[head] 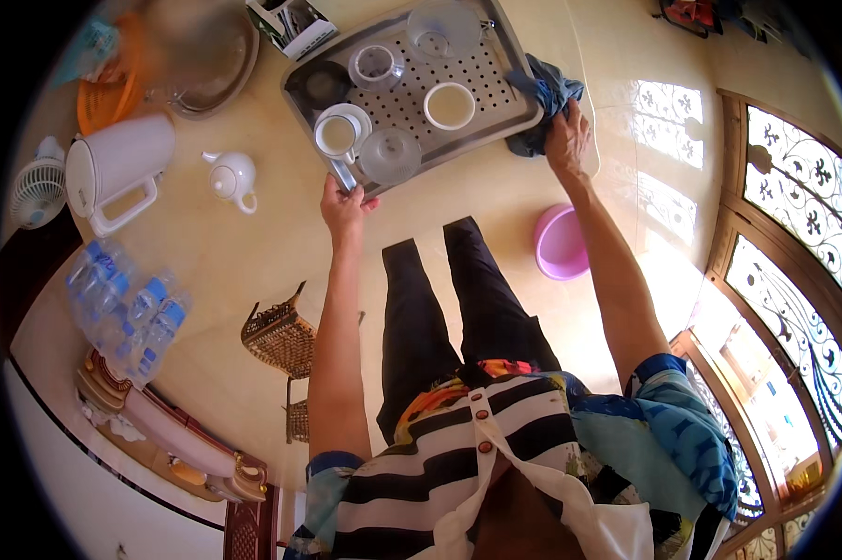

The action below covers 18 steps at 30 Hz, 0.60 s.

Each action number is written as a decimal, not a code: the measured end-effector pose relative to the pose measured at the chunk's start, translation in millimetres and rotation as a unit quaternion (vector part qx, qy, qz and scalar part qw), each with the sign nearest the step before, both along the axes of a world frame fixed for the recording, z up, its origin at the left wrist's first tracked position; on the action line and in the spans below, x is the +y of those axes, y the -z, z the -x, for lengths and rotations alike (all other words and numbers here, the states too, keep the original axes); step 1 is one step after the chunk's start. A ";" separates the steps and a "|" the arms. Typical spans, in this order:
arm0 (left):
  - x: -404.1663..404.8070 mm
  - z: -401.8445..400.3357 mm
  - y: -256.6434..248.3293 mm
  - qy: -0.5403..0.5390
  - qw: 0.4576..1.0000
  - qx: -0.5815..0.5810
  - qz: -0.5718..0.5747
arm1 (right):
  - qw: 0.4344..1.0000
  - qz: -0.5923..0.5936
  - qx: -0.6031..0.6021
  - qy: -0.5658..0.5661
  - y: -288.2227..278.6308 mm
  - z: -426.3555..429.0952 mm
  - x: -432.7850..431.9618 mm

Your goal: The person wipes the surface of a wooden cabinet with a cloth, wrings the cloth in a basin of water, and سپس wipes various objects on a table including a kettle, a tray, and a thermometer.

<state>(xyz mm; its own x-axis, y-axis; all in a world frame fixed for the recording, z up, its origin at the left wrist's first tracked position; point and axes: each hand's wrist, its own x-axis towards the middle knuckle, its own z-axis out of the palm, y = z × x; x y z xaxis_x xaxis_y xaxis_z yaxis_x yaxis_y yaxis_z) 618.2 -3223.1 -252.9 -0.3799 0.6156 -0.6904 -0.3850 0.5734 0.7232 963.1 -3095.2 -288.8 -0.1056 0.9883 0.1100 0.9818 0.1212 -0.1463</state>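
A perforated metal tray [487, 77] lies before me on a pale glossy surface. My left hand [346, 210] grips its near-left corner. At the tray's right end, my right hand [568, 140] holds a bunched blue-grey cloth [548, 84] against the rim. On the tray stand a white cup [449, 106], a handled white cup [338, 136] by a white saucer [362, 116], and a clear glass bowl [391, 157]. Farther back are a glass jar [377, 68], a dark round dish [325, 85] and a large glass vessel [442, 31]. The cloth partly hides the tray's right edge.
Left of the tray are a white teapot [232, 178], a white electric kettle [120, 168], a small fan [39, 189] and several plastic bottles [130, 308]. An open box [302, 31] touches the back-left area. A pink basin [562, 241] and wicker chair [281, 336] stand lower down.
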 end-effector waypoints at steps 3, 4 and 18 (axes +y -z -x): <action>3.1 -1.8 -2.6 0.015 1.000 0.002 -0.005 | 0.999 0.041 -0.007 0.029 -0.9 25.9 -60.5; 1.3 1.3 -1.3 0.008 1.000 0.010 -0.004 | 0.996 0.082 -0.009 0.021 -5.1 46.7 -81.1; 24.8 15.2 -3.3 0.147 0.978 0.151 -0.002 | 0.913 0.155 0.131 -0.352 -24.5 163.9 -151.1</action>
<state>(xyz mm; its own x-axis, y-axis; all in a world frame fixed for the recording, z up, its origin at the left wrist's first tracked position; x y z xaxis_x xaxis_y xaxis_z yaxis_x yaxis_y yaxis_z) 603.0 -3198.4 -249.6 -0.3727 0.7307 -0.5720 0.0270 0.6247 0.7804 799.2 -3246.3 -264.3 -0.7380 0.6728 -0.0512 0.6020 0.6224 -0.5002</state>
